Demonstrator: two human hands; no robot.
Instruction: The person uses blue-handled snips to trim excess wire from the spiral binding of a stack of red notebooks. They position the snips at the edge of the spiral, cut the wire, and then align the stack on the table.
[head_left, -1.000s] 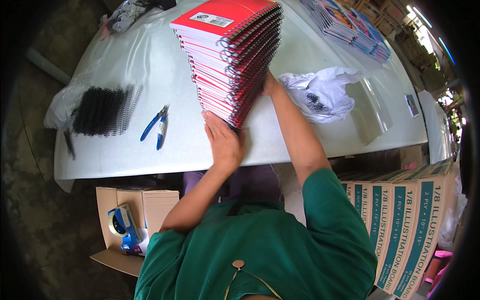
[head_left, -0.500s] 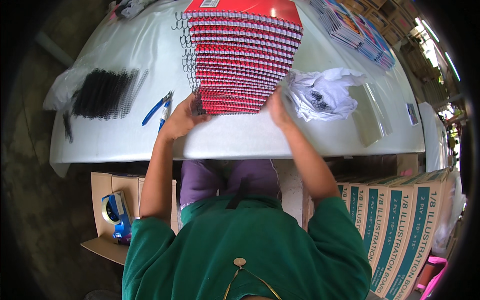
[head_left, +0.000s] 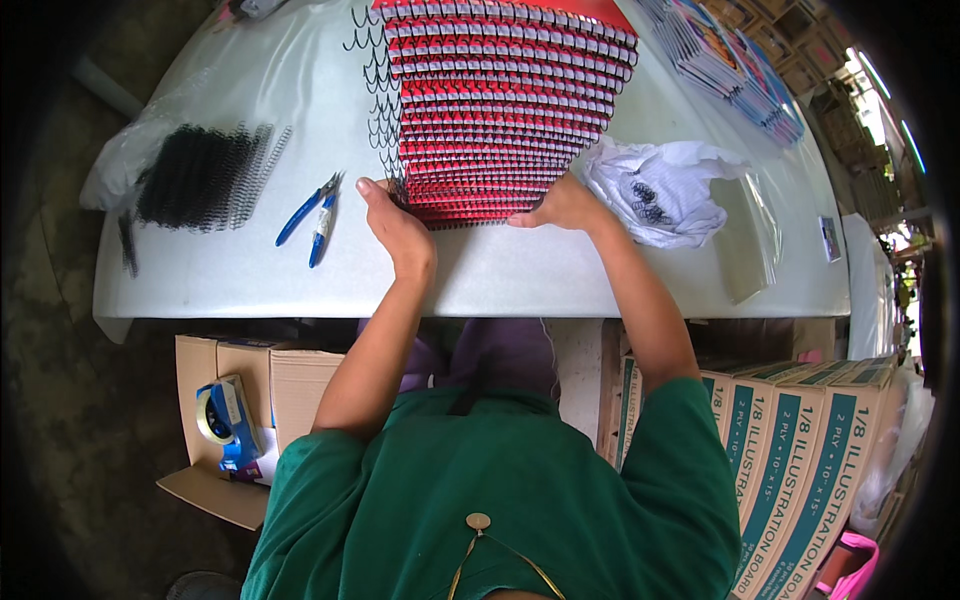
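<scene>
A tall stack of red spiral-bound notebooks stands on the white table, spines facing me. My left hand presses against the stack's lower left corner. My right hand grips its lower right corner. A few loose black wire coils lie just left of the stack.
Blue-handled pliers lie left of my left hand. A heap of black binding coils sits further left. A white plastic bag with coils is at right. Cardboard boxes stand below right; a blue tape dispenser rests in an open box.
The stack has turned from slanted to square with its spines toward me and slid nearer. My left hand moved from its front edge to its left corner.
</scene>
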